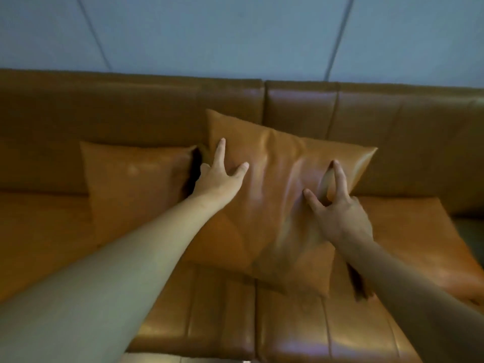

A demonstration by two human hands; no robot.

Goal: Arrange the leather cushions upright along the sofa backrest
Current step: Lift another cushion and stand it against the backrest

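A tan leather cushion (275, 195) leans tilted against the sofa backrest (131, 111), its top left corner raised. My left hand (220, 176) holds its upper left edge, thumb and forefinger on the front and the other fingers curled round the side. My right hand (337, 208) lies on the front of its right half with forefinger and thumb spread, gripping nothing. A second cushion (136, 189) stands upright against the backrest just to the left, touching the first. A third cushion (408, 231) appears to lie flat on the seat at the right.
The sofa seat (222, 323) runs along the bottom, with seams between its panels. A grey panelled wall (235, 35) rises behind the backrest. The sofa's right end and a strip of floor (471, 229) show at the far right.
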